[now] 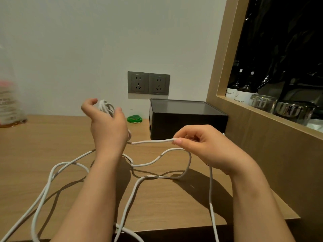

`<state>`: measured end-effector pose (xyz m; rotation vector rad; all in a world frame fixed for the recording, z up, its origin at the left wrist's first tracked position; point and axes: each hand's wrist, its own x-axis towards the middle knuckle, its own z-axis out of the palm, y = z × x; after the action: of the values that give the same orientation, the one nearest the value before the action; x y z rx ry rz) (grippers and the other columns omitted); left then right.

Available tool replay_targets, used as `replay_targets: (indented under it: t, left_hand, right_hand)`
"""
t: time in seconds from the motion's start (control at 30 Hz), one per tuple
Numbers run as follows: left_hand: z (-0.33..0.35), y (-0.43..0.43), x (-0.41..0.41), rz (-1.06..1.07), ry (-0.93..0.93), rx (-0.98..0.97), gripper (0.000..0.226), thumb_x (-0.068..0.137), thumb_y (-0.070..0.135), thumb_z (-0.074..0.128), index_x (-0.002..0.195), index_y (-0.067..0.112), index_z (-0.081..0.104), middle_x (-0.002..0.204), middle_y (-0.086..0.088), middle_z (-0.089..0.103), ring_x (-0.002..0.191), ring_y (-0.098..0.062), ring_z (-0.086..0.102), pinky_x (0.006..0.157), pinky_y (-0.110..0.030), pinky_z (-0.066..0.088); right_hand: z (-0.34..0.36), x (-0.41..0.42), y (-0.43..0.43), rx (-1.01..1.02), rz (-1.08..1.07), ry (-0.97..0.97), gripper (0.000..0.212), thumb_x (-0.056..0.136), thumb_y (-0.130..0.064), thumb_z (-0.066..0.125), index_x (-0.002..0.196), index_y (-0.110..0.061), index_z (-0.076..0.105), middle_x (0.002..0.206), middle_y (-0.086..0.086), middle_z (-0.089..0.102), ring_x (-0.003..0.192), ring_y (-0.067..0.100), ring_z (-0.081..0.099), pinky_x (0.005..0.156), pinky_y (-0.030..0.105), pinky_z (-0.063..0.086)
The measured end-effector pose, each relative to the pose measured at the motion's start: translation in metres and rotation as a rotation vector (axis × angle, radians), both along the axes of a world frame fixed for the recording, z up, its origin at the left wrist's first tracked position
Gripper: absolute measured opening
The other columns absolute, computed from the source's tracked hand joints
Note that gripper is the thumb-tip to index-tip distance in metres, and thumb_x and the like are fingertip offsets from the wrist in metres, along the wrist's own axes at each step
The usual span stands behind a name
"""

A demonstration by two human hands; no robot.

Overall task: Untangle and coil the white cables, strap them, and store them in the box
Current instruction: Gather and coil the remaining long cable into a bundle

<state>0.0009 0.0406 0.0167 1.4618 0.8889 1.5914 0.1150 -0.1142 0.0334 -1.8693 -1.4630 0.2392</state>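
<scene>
The long white cable (152, 141) is only partly wound: a small bundle of turns (105, 106) sits in the curled left hand (106, 123), raised above the pale wooden tabletop (35, 145), while the right hand (206, 144) pinches the next stretch. Loose loops (52, 172) sprawl across the wood. Strapping and storing look undone; green rubber bands (134, 119) and the black rectangular box (188, 117) wait behind.

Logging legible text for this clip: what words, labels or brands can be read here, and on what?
"Master": white label of the left dark bottle in the niche; the text before it is cut off by the frame.
"LIQUID SOAP": small print on the label of the right dark bottle; the larger text above is unreadable.
Plastic bottle at the left edge: print too blurred to read.
Wall sockets: markings too small to read.
</scene>
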Motion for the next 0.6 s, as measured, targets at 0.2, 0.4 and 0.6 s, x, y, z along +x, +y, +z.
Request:
replay_targets:
  t: [0.2,0.4,0.6]
  left_hand:
    - [-0.007,-0.011,0.011,-0.074,0.602,0.145,0.026,0.094,0.026,0.049,0.115,0.015,0.038,0.08,0.004,0.049,0.064,-0.01,0.046,0.05,-0.022,0.032]
    - [-0.008,-0.022,0.013,-0.581,0.525,0.08,0.039,0.091,0.057,0.039,0.101,0.022,0.052,0.094,-0.001,0.062,0.087,-0.019,0.06,0.075,-0.039,0.051]
    - [0.006,-0.041,0.002,-0.834,0.647,0.131,0.058,0.058,0.061,0.066,0.103,0.028,0.048,0.092,0.003,0.06,0.072,-0.004,0.058,0.064,-0.024,0.048]
  right_hand:
    - [0.014,-0.016,-0.008,0.034,0.195,-0.034,0.009,0.085,-0.028,0.062,0.087,-0.035,0.067,0.08,-0.017,0.061,0.081,-0.007,0.056,0.068,0.008,0.045]
    - [0.009,-0.004,-0.003,0.384,-0.092,-0.016,0.008,0.076,-0.031,0.071,0.073,-0.024,0.068,0.056,-0.016,0.059,0.061,-0.005,0.056,0.055,0.01,0.043]
    - [0.002,0.002,-0.002,0.505,-0.291,-0.084,0.018,0.074,-0.035,0.074,0.069,-0.022,0.062,0.058,-0.014,0.053,0.058,-0.006,0.051,0.051,0.009,0.04]
